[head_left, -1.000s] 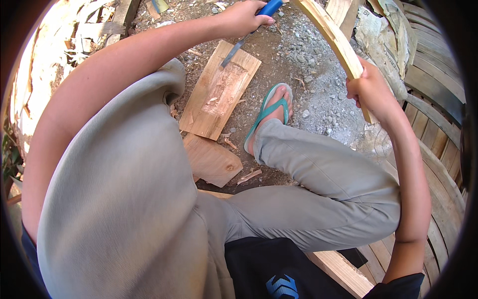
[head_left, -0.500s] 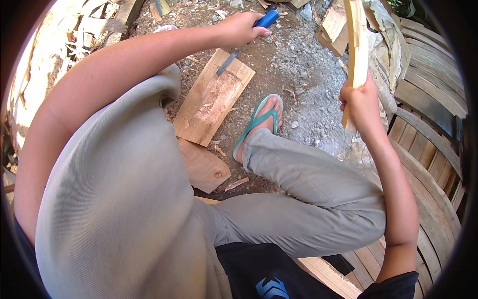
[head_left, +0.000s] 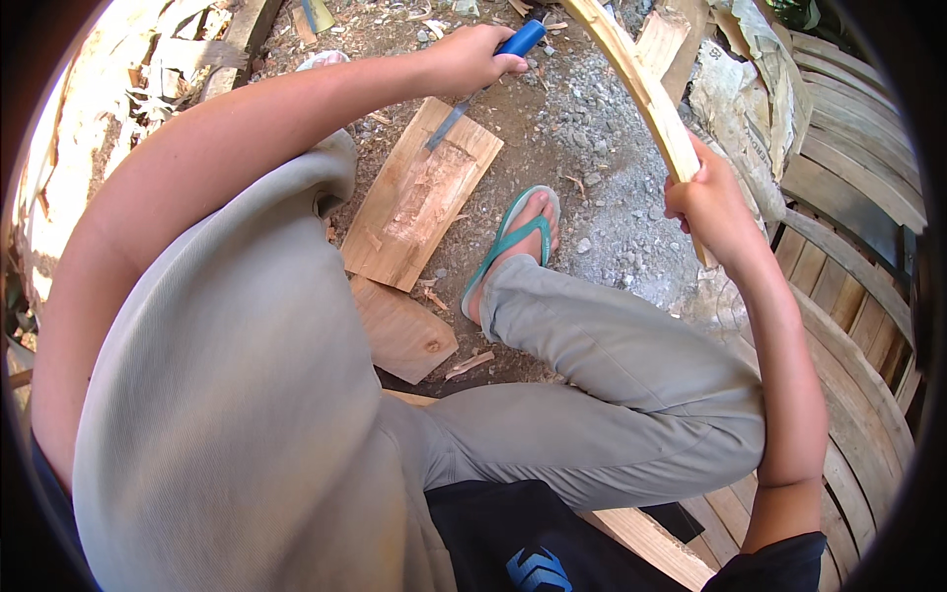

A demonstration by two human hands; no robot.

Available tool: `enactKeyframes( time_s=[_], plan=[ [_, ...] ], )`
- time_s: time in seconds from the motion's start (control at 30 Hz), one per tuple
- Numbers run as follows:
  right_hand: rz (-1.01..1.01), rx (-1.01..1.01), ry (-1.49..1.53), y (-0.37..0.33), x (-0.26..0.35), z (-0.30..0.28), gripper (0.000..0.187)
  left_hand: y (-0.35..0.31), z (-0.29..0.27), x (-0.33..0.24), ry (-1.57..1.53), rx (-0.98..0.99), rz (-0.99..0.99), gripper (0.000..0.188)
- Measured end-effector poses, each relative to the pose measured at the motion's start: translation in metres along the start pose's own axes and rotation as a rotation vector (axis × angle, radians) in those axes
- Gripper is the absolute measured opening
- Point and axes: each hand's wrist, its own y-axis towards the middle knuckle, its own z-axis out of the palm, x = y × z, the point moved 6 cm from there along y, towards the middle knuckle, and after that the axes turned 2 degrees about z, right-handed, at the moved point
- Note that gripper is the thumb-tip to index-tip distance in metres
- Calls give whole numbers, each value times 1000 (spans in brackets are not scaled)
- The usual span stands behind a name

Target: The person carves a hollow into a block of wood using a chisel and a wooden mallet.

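My left hand [head_left: 466, 61] is closed round the blue handle of a chisel [head_left: 520, 39]. The chisel slants down, and its metal blade meets the recess cut in a wooden block [head_left: 380, 232]. Loose shavings lie in and around that shallow recess. On the right, my right hand [head_left: 712, 204] grips the lower end of a long pale wooden stick [head_left: 646, 99]. The stick tilts up to the left, and its far end runs out past the top edge of the view. A gap separates the stick from the chisel handle.
A second wood piece with a knot [head_left: 404, 331] lies at the block's near end. My sandalled foot [head_left: 518, 237] rests on gravelly ground [head_left: 602, 212] right of the block. Slatted wood [head_left: 853, 187] lines the right side; crumpled sacking [head_left: 735, 94] and offcuts lie at upper right.
The stick has swung from nearly upright to a leftward slant, its upper part nearer the chisel handle. The left hand and chisel have barely shifted.
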Motion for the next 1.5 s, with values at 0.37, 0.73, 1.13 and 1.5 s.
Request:
enactKeyframes(
  time_s=[0.37,0.73,1.13,1.5],
  plan=[
    [17,-64,69,6,-12,-5,77,-2,0,-11,9,88,-1,40],
    [-19,-141,111,7,-13,-16,59,-10,-9,-20,29,111,-37,38],
    [-22,-160,125,2,-11,-19,35,-3,-6,-15,-98,191,38,38],
    [-79,-338,271,-8,-1,-29,56,-3,-7,-9,-132,109,55,34]
  ],
)
